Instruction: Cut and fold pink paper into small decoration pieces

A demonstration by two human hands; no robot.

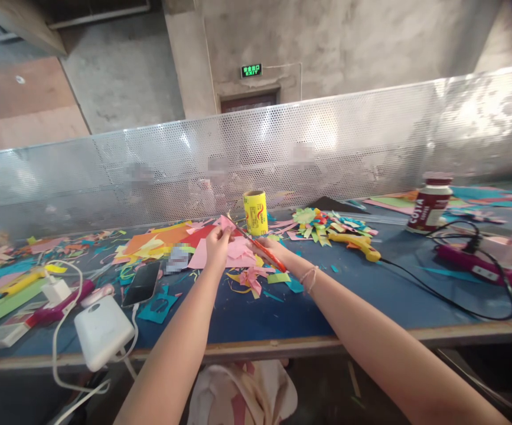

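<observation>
My left hand (pixel 217 243) pinches a small pink paper piece (pixel 226 223) above the blue table (pixel 371 295). My right hand (pixel 270 252) grips red-handled scissors (pixel 264 248), whose blades point up-left and meet the pink piece. Beneath both hands lie pink paper sheets (pixel 238 252) and a cut pink paper flower (pixel 252 277). A string bracelet sits on my right wrist.
A yellow tape roll (pixel 256 211) stands behind my hands. A yellow glue gun (pixel 356 243) with a black cord lies to the right, a brown bottle (pixel 429 205) further right. A black phone (pixel 141 283), a white charger (pixel 103 330) and coloured paper scraps lie left. A perforated metal screen (pixel 371 141) backs the table.
</observation>
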